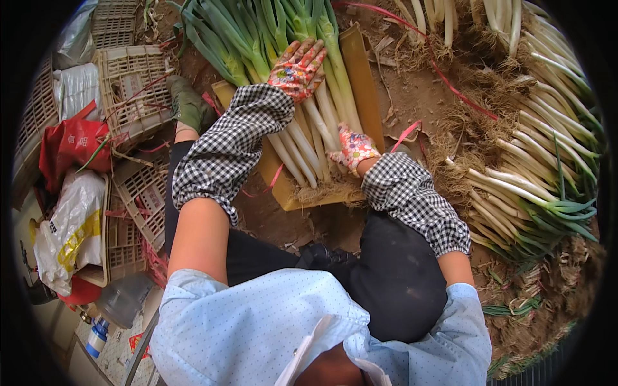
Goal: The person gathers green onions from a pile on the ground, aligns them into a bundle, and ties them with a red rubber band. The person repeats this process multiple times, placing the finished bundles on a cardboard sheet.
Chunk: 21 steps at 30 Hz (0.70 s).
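A bunch of large green onions (301, 144) lies in an open-ended yellow-brown trough (359, 72) in front of me, leaves at the far end and roots at the near end. My left hand (299, 72), in a floral glove with dirty fingers, rests across the upper stalks where the white turns green. Lower down, my right hand (356, 150), in a matching glove, touches the right side of the white stalks near the roots; whether its fingers close around any is unclear. Pink plastic twine (276, 178) shows at the trough's left side, and another strand (408, 135) lies right of it.
Loose green onions (521, 178) lie in a long row on the soil at right, with more (444, 19) at the top. Plastic crates (133, 91), a red bag (72, 147) and a white sack (72, 227) crowd the left. A blue-topped pump (98, 337) is at lower left.
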### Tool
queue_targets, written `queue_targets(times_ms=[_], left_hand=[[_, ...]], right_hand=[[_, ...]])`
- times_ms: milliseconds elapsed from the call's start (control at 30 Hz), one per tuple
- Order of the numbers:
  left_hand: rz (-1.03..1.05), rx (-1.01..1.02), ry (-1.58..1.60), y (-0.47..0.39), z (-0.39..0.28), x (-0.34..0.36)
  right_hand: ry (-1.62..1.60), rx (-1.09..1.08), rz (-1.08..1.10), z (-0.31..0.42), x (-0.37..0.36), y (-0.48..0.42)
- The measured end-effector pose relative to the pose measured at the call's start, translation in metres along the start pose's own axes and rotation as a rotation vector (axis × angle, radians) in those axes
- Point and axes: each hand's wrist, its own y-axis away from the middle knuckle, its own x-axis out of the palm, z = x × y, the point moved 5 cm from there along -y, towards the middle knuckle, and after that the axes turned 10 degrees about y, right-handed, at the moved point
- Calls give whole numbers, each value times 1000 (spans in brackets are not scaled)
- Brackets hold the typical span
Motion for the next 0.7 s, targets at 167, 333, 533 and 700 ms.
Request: queue_targets(times_ms=[167, 333, 533, 700], left_hand=[[53, -74, 55, 7, 5, 8], [-53, 3, 86, 0, -5, 0], [36, -19, 8, -4, -4, 2], [83, -47, 59, -4, 0, 5]], right_hand=[[-142, -172, 189, 10, 9, 0], [-297, -297, 52, 12, -23, 19], [-838, -135, -1023, -105, -134, 30], [-582, 430, -825, -255, -172, -45]])
